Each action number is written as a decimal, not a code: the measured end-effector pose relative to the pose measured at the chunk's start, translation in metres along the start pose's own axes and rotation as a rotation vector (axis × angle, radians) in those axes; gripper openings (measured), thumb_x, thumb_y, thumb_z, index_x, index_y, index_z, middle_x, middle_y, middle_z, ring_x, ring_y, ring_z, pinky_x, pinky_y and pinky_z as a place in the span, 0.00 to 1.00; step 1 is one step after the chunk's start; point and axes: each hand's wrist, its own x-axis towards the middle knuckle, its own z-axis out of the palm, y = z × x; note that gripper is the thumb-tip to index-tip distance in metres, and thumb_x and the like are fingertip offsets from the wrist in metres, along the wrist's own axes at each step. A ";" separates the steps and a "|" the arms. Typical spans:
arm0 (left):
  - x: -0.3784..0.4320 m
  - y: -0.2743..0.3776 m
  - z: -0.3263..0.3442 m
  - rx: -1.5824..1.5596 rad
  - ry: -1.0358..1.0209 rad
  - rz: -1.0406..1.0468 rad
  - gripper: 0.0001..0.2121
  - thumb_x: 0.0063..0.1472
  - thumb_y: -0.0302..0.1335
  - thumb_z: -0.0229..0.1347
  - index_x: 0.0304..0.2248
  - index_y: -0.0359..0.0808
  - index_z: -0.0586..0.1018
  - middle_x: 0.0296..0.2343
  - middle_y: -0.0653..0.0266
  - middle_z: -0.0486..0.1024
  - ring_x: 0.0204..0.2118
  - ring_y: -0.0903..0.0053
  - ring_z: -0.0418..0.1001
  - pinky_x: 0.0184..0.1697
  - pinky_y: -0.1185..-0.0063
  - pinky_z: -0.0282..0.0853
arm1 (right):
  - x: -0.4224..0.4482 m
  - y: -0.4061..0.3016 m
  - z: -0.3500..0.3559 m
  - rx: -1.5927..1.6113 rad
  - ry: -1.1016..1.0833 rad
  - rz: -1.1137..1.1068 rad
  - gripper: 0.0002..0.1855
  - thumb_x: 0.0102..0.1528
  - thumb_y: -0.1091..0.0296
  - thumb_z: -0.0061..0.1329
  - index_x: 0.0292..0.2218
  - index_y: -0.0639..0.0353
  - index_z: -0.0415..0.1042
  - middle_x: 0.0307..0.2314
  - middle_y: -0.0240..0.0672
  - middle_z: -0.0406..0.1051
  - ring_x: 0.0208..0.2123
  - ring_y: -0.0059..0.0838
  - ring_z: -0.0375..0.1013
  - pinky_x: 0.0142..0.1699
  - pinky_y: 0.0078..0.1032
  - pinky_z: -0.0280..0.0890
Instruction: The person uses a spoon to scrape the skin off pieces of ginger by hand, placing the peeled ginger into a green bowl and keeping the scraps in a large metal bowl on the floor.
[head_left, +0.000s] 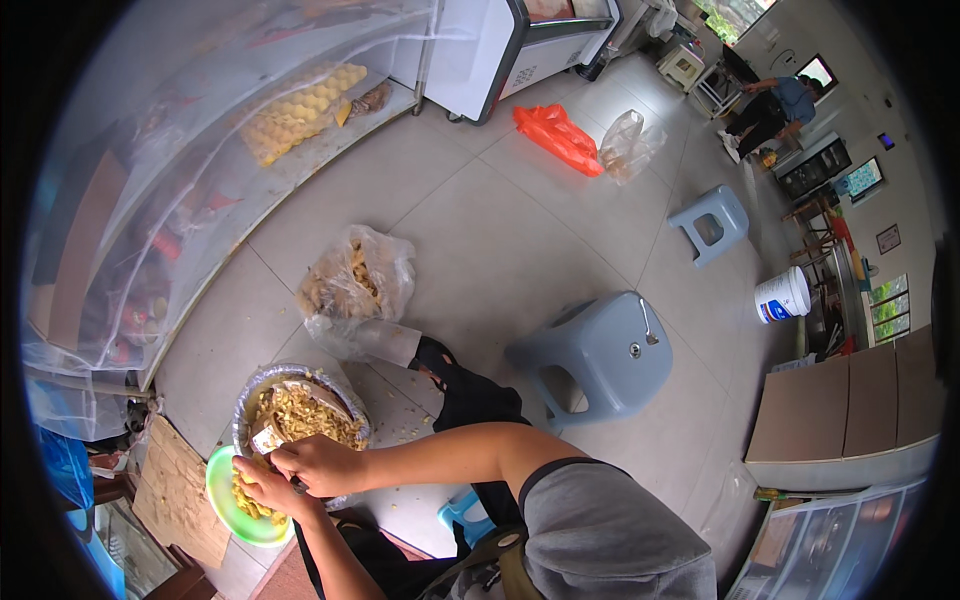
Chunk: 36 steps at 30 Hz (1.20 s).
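Observation:
My right hand is closed around a small tool with a dark handle; its working end is hidden. Against it, my left hand has curled fingers; what they hold cannot be made out. Both hands are above the edge of a green and white plastic plate, which bears yellow pieces. Beyond them stands a round basin with a silvery rim, holding many small yellowish-brown pieces and a box-like container partly sunk among them.
A clear plastic bag of brownish pieces lies on the floor. Flattened cardboard is beside the plate. A blue-grey stool holds a fork-like metal utensil. Farther off are a red bag, a white bucket and a bending person.

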 end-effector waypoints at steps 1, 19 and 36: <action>0.003 0.005 -0.002 -0.199 -0.019 -0.137 0.27 0.54 0.34 0.50 0.49 0.26 0.58 0.33 0.50 0.66 0.35 0.61 0.67 0.39 0.72 0.61 | 0.001 -0.001 -0.002 0.057 0.009 0.004 0.07 0.44 0.75 0.46 0.24 0.62 0.59 0.18 0.36 0.64 0.21 0.37 0.69 0.24 0.31 0.62; 0.016 0.043 -0.025 -1.547 -0.177 -0.683 0.14 0.58 0.37 0.43 0.39 0.36 0.68 0.35 0.61 0.70 0.35 0.75 0.67 0.38 0.79 0.60 | 0.031 0.021 -0.020 0.545 0.128 0.644 0.10 0.54 0.66 0.46 0.37 0.59 0.65 0.23 0.29 0.69 0.17 0.10 0.63 0.18 0.10 0.54; 0.014 0.031 -0.045 -1.413 -0.357 -0.402 0.17 0.56 0.17 0.48 0.45 0.38 0.64 0.41 0.65 0.66 0.44 0.77 0.65 0.47 0.74 0.64 | 0.032 0.008 -0.026 0.909 0.199 0.806 0.11 0.56 0.60 0.43 0.36 0.58 0.67 0.18 0.27 0.65 0.14 0.09 0.56 0.18 0.09 0.47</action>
